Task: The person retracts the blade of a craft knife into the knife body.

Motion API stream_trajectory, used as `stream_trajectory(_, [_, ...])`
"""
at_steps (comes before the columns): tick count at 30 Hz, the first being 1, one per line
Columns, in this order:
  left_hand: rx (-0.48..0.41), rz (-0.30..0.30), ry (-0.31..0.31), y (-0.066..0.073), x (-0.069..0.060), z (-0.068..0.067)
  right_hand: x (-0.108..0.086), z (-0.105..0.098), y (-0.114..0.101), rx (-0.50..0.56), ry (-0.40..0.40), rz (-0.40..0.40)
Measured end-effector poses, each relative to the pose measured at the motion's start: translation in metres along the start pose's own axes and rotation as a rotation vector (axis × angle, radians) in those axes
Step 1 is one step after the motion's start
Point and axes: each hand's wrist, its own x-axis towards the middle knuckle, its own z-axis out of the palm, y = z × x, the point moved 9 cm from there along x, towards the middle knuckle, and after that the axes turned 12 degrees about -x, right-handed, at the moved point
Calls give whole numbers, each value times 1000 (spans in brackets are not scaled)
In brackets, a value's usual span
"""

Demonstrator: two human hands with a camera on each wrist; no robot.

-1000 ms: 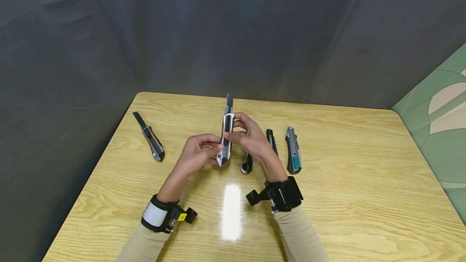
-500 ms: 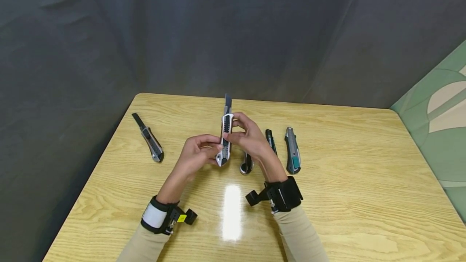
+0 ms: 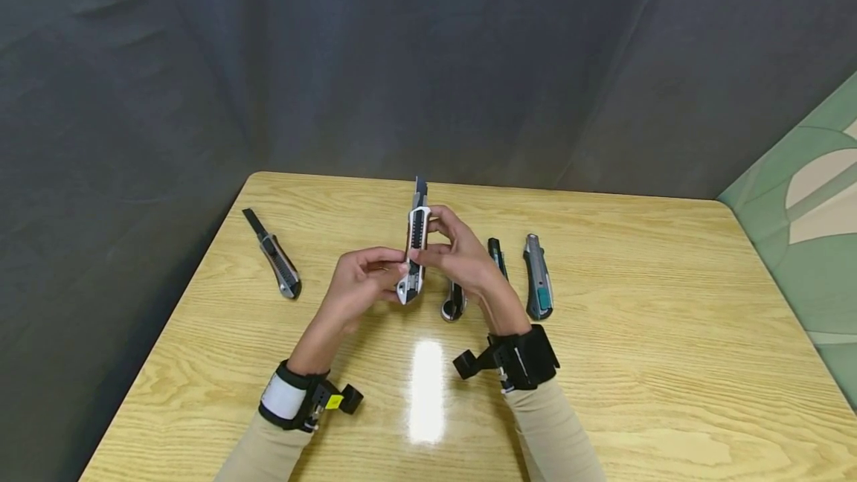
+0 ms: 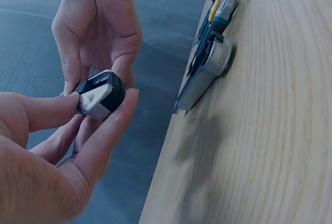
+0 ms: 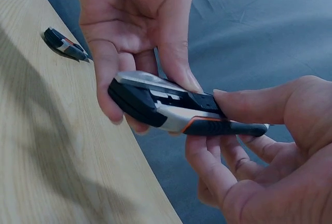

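Both hands hold a silver and black utility knife point(image 3: 416, 244) above the table, its dark blade pointing away from the person. The left hand point(image 3: 364, 285) grips the rear end of the handle between thumb and fingers. Higher up the handle, the right hand point(image 3: 469, 259) pinches it, with the thumb on the black slider area. Orange trim shows along the knife's side point(image 5: 207, 125) in the right wrist view. In the left wrist view the rear of the knife point(image 4: 98, 97) faces the camera, and most of its body is hidden.
On the wooden table point(image 3: 669, 318), another knife point(image 3: 280, 262) with its blade out lies at the left. A black-ended cutter point(image 3: 453, 302) and a dark cutter point(image 3: 498, 255) lie partly behind the right hand; a grey and teal cutter point(image 3: 538, 277) lies right of them.
The right thumb has slid slightly down the handle toward the person, and the blade stands out a little less from the knife's front. The left hand has barely moved.
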Motion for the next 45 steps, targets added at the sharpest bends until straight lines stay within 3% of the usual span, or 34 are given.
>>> stream_trajectory(25, [-16,6,-6,4,-1,0,-2,8,-1,45,-82,-20])
stream_trajectory(45, [-41,9,13,7,-2,-4,-5,13,-3,16,-133,-31])
